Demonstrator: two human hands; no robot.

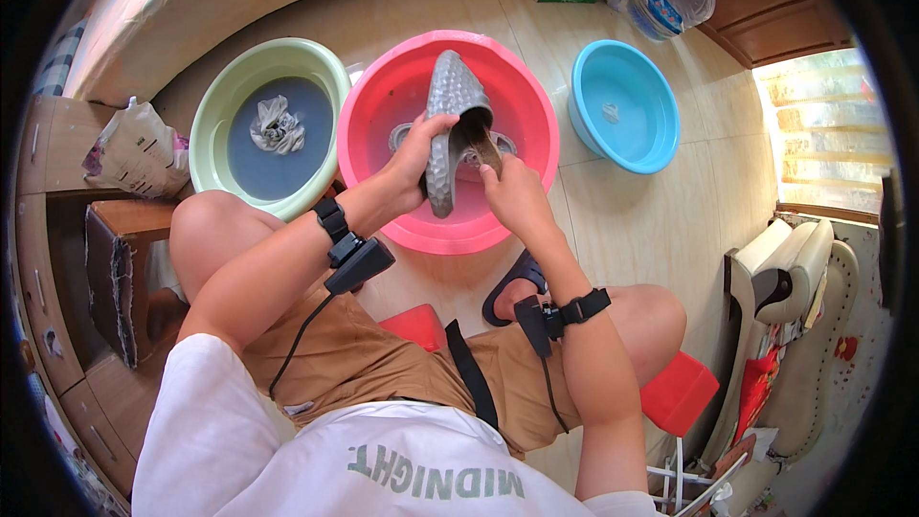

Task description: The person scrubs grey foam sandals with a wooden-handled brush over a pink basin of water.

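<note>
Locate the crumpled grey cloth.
Head view, left side: the crumpled grey cloth sits in dark water inside the green basin, just left of the pink basin, clear of both hands.

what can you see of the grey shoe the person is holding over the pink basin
The grey shoe is a slip-on clog of rubbery-looking material with a bumpy, textured surface. It is held roughly on end above the pink basin, toe pointing away from the person, its opening turned to their right. The left hand grips its side, and the right hand pushes what looks like a brush into the opening. A second grey shoe seems to lie in the basin beneath it.
</note>
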